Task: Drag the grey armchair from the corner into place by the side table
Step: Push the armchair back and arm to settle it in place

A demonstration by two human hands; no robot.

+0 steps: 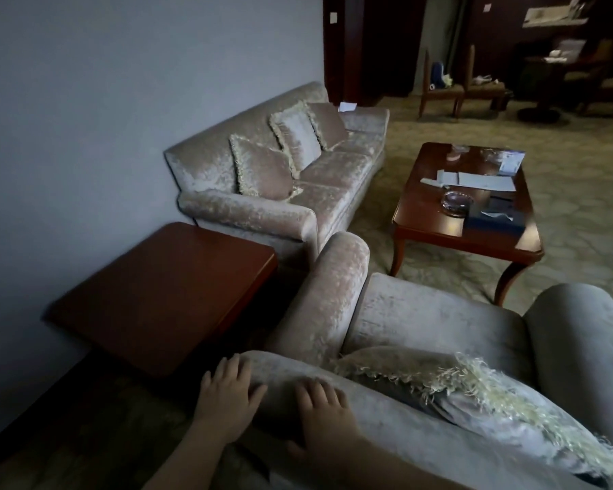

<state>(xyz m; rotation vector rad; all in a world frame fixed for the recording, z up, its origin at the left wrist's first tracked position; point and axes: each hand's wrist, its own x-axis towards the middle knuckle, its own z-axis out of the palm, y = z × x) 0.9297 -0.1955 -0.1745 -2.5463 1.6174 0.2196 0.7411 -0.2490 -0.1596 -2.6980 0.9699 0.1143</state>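
The grey velvet armchair (432,316) fills the lower right, seen from behind its backrest, with a fringed cushion (475,387) lying on its seat. Its left arm stands close beside the red-brown wooden side table (163,295), which sits against the wall. My left hand (227,397) rests over the left end of the backrest top, fingers spread and curled on the fabric. My right hand (321,412) grips the backrest top a little to the right of it.
A matching sofa (291,185) with three cushions runs along the wall beyond the side table. A wooden coffee table (429,231) with papers and a glass ashtray stands ahead on patterned carpet. Dining chairs (439,90) are at the far back.
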